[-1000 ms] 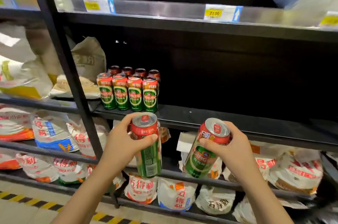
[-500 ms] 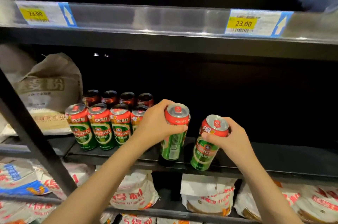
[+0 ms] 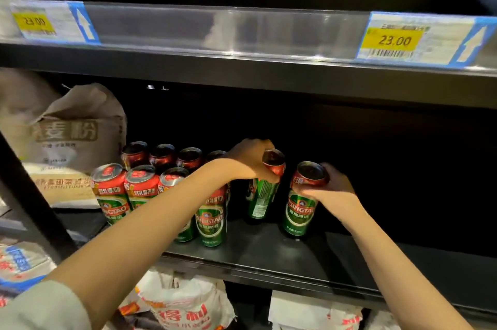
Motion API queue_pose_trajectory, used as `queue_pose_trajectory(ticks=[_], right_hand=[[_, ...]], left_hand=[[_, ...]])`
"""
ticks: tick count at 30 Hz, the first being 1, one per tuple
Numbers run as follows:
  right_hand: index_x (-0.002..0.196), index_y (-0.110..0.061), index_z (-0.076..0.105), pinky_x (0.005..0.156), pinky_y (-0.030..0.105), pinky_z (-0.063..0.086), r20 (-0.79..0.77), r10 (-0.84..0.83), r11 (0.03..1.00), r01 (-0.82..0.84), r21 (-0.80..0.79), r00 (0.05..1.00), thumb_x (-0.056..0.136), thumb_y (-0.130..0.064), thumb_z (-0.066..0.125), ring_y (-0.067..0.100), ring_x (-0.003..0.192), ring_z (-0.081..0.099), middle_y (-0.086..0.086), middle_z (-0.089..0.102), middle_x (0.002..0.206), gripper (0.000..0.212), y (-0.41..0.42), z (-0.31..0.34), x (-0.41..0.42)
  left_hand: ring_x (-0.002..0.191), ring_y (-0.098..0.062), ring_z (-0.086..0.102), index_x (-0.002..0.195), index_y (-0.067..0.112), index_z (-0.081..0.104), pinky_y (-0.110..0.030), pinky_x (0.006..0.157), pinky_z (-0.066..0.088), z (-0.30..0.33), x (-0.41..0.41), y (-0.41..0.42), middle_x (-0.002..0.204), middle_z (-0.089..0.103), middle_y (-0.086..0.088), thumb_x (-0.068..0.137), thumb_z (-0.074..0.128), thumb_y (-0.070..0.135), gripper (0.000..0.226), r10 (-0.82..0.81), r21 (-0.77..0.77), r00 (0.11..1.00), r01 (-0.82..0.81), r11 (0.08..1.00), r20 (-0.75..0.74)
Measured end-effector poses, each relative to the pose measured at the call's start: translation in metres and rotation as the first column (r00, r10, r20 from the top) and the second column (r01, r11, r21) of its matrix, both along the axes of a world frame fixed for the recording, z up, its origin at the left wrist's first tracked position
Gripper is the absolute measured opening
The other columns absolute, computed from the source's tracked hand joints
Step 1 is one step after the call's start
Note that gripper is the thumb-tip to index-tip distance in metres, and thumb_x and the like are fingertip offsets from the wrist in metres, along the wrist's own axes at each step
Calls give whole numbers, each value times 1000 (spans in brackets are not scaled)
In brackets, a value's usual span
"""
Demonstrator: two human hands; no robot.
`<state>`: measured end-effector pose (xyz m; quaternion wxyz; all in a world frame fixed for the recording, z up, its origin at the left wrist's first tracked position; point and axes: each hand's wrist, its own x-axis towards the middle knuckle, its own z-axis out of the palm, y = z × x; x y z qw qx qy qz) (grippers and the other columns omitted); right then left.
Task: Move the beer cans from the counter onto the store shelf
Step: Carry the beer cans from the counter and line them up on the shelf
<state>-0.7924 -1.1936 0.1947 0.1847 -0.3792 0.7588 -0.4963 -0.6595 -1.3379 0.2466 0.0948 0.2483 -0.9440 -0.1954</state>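
Two cans sit deep on the dark shelf (image 3: pixel 269 251), each gripped near its top. The left can (image 3: pixel 262 189) leans with its top toward the right, its green body below the left hand (image 3: pixel 250 160), whose fingers curl over the red rim from above and behind. The left forearm reaches in from the lower left, crossing in front of the stocked cans. The right can (image 3: pixel 301 203) stands nearly upright just right of the first, apart from it, its base at the shelf surface; whether it fully rests there is hard to tell. The right hand (image 3: pixel 330 187) wraps its red upper band from the right side, thumb across the front, with the forearm coming up from the lower right.

To the left stands a group of cans (image 3: pixel 123 189) in two rows, the front ones lit, the back ones in shadow. Further left lies a brown paper sack (image 3: pixel 72 130). On the shelf edge above, a yellow price tag (image 3: pixel 394 40) reads 23.00, with another, blurred tag (image 3: pixel 33 21) at the left. Printed white bags (image 3: pixel 183 308) lie on the level below.
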Motion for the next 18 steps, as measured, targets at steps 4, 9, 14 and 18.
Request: queue_pose_trajectory(ticks=[4, 9, 14, 18], right_hand=[[116, -16, 53, 90, 33, 47, 5, -14, 997, 14, 76, 1000, 61, -19, 85, 20, 102, 58, 3, 62, 112, 64, -16, -3, -9], [117, -17, 54, 95, 38, 47, -26, -10, 993, 13, 115, 1000, 61, -19, 85, 23, 109, 58, 5, 63, 117, 64, -27, -7, -9], [117, -17, 52, 90, 34, 48, 22, 73, 994, -75, 84, 997, 61, -17, 85, 19, 103, 58, 2, 61, 112, 65, -29, -9, -9], [109, -22, 52, 82, 28, 47, 4, 103, 991, -103, 82, 995, 58, -19, 86, 16, 98, 60, -3, 62, 104, 61, -32, -16, -10]], left_hand=[[94, -12, 58, 114, 19, 56, -25, 77, 47, 1, -3, -10, 107, 63, 4, 68, 77, 39, 54, -15, -62, 999, 17, 998, 33], [97, -14, 56, 118, 20, 53, -25, 75, 43, -8, -5, -15, 113, 61, 3, 69, 75, 44, 59, -33, -117, 996, 42, 992, 80], [90, -8, 50, 119, 22, 53, -23, 73, 39, -17, -4, -17, 111, 61, 5, 69, 75, 44, 59, -40, -133, 996, 50, 990, 79], [101, -12, 55, 121, 22, 53, -24, 77, 43, -24, -4, -22, 112, 60, 6, 68, 74, 45, 61, -41, -158, 996, 53, 986, 78]])
